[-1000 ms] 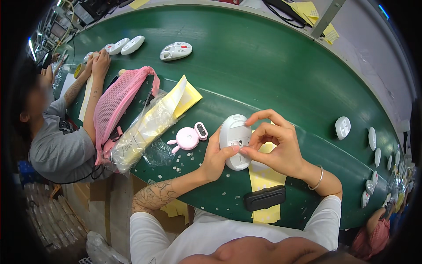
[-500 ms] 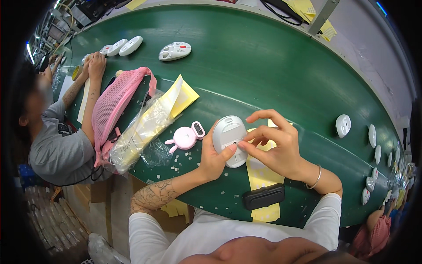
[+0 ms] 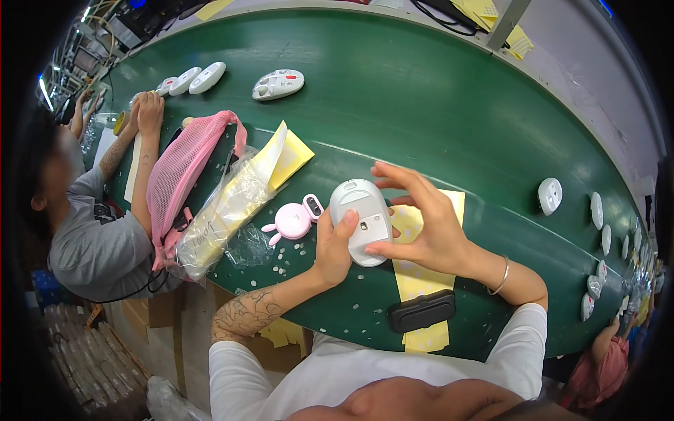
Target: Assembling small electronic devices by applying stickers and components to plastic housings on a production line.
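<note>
A white computer mouse [image 3: 358, 242] is held underside up over the green table, its sensor opening and bottom face showing. My left hand [image 3: 333, 245] closes round its left side, with the thumb pressed on the underside. At the mouse's lower right edge, my right hand [image 3: 428, 231] rests its thumb on the underside, and a fingertip shows at the right edge. The right index finger stretches past the mouse's top end. Below my right hand lie a yellow sticker sheet [image 3: 409, 277] and a black oblong case [image 3: 421, 311].
A pink rabbit-shaped gadget [image 3: 292, 221], small white bits, a plastic-wrapped yellow sheet bundle [image 3: 228, 210] and a pink mesh bag [image 3: 186, 158] lie left. More mice stand beyond, one white-and-red mouse [image 3: 279, 84] among them, and a row at right [image 3: 550, 196]. A co-worker [image 3: 98, 231] sits left.
My right fingers have left the middle of the mouse's underside and spread, thumb now at its lower right edge. My left thumb has moved up, and the mouse has shifted slightly left.
</note>
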Motion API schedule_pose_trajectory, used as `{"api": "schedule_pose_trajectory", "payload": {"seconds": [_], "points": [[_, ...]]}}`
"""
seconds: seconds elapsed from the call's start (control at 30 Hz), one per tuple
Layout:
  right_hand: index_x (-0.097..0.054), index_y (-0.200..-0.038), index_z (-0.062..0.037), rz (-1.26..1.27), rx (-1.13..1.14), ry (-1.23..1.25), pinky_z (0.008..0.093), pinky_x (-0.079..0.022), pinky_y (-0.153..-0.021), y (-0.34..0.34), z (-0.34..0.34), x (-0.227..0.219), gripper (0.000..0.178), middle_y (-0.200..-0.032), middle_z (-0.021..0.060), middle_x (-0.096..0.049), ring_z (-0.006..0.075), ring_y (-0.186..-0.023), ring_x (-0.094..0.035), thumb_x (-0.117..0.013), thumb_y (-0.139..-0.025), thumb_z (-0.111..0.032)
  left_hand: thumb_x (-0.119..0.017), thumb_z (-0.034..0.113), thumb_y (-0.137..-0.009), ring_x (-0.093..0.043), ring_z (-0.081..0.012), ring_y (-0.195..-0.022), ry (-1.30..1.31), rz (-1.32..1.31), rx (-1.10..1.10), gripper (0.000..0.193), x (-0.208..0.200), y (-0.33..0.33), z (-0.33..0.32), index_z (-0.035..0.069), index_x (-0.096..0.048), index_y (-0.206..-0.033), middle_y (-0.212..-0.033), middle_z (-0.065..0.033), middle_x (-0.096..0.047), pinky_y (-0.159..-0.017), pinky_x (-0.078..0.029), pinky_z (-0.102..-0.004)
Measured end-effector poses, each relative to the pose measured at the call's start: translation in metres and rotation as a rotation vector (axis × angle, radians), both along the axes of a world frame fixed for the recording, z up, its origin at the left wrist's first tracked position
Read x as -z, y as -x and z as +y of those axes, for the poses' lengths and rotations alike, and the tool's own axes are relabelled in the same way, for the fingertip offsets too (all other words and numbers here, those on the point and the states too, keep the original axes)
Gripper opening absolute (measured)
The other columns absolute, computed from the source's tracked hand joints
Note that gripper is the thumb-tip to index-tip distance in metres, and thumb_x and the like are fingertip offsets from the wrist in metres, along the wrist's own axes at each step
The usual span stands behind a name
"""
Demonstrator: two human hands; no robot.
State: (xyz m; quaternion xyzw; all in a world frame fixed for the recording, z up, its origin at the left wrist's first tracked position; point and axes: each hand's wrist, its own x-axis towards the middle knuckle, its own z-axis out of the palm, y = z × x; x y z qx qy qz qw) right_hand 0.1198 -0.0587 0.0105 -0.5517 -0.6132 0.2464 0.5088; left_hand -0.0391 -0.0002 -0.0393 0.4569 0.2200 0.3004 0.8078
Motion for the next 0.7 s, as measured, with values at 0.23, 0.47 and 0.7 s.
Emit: {"api": "schedule_pose_trajectory", "payload": {"seconds": [0.23, 0.47, 0.7], "points": [[-0.052, -0.128, -0.0008, 0.038, -0.153, 0.162, 0.0336, -0.054, -0.083, -0.006, -0.003, 0.005, 0.064, -0.114, 0.0161, -0.064, 0.0231, -0.104, -0.063, -0.079, -0.073, -0.017, -0.051, 0.049, -0.09, -0.065, -0.0278, -0.092, 0.104, -0.066, -0.003, 0.069, 0.006, 0.0, -0.003, -0.006, -0.036, -0.129, -0.113, -0.0224, -0.057, -0.075, -0.056, -0.0376], [-0.055, -0.121, 0.0017, 0.093, -0.108, 0.123, 0.0321, -0.056, -0.071, -0.011, 0.0, 0.012, 0.046, -0.1, 0.0176, -0.068, 0.0253, -0.083, -0.069, -0.07, -0.083, -0.019, -0.064, 0.011, -0.084, -0.065, -0.0214, -0.096, -0.317, 0.044, 0.125, 0.045, -0.005, -0.002, 0.005, -0.003, -0.045, -0.122, -0.108, -0.014, -0.062, -0.082, -0.053, -0.0332], [-0.064, -0.102, 0.0052, 0.123, 0.049, 0.26, 0.0255, -0.054, -0.061, -0.021, 0.003, 0.01, 0.019, -0.087, 0.0141, -0.07, 0.0166, -0.07, -0.069, -0.061, -0.089, -0.009, -0.066, 0.007, -0.082, -0.066, -0.0212, -0.09, -0.034, 0.002, 0.258, 0.046, -0.013, -0.004, 0.004, -0.003, -0.045, -0.122, -0.106, -0.0127, -0.062, -0.081, -0.053, -0.033]]}}
